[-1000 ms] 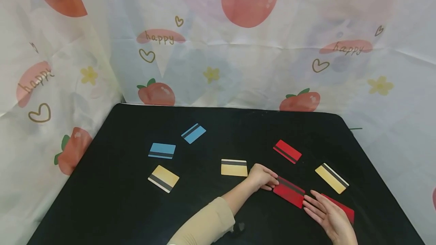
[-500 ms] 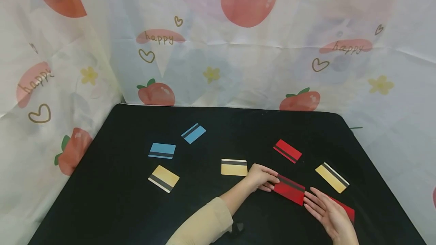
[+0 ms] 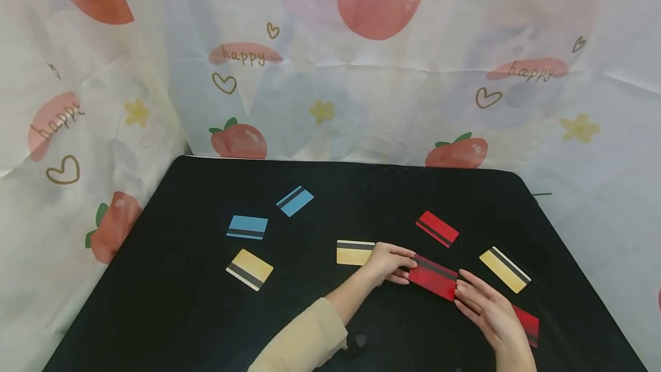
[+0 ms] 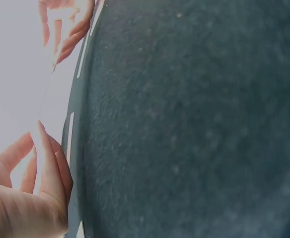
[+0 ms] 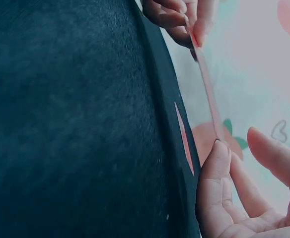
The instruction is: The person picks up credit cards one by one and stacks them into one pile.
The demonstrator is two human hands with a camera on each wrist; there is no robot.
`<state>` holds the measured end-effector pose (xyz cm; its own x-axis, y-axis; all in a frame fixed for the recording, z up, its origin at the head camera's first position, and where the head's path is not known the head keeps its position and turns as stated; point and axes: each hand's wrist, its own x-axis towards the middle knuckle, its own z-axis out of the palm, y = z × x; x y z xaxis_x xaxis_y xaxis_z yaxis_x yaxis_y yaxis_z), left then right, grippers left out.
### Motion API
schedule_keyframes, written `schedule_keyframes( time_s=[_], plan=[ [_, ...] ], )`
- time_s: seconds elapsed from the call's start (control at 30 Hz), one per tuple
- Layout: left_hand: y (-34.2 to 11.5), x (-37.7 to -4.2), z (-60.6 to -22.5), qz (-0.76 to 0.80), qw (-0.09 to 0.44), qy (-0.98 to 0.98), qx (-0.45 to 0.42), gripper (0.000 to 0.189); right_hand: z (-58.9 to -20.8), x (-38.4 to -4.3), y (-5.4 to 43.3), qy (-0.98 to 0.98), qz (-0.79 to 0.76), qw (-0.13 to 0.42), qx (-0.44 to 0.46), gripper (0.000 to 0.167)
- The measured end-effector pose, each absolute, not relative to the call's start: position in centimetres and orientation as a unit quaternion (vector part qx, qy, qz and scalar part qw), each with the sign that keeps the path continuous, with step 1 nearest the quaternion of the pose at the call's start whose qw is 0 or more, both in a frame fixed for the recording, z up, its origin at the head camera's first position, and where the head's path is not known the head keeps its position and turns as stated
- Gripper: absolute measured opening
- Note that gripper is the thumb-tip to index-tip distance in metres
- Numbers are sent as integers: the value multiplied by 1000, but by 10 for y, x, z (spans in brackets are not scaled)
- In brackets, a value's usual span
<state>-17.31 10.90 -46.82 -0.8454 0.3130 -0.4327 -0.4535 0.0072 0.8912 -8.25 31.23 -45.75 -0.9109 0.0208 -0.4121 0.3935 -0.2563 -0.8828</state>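
A red card with a dark stripe [image 3: 432,278] is held above the black table, tilted down to the right. My left hand [image 3: 383,263] pinches its left end between thumb and fingers. At the opposite end, the fingertips of my right hand [image 3: 488,306] touch the edge, with the thumb standing apart. The right wrist view shows this card [image 5: 208,87] edge-on, spanning both hands. Behind my right hand lies a second red card [image 3: 528,326], partly hidden. A yellow card [image 3: 352,253] is partly covered by my left hand.
Farther back lies another red card [image 3: 437,229], with a yellow card [image 3: 505,270] to its right. On the left are two blue cards [image 3: 247,227] [image 3: 295,201] and a yellow card [image 3: 249,270]. A printed curtain [image 3: 372,113] hangs behind the black table [image 3: 155,303].
Both hands and the red card between them have shifted slightly left and up. More of the second red card's stripe shows beside my right hand. The other cards stay put.
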Motion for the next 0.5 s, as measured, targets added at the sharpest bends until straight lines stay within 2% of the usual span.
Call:
schedule_keyframes(
  time_s=[0.5],
  plan=[
    [69,-187,-468,728,257,634,-48,20,-449,-116,282,685,-708,129,117,48]
  ],
)
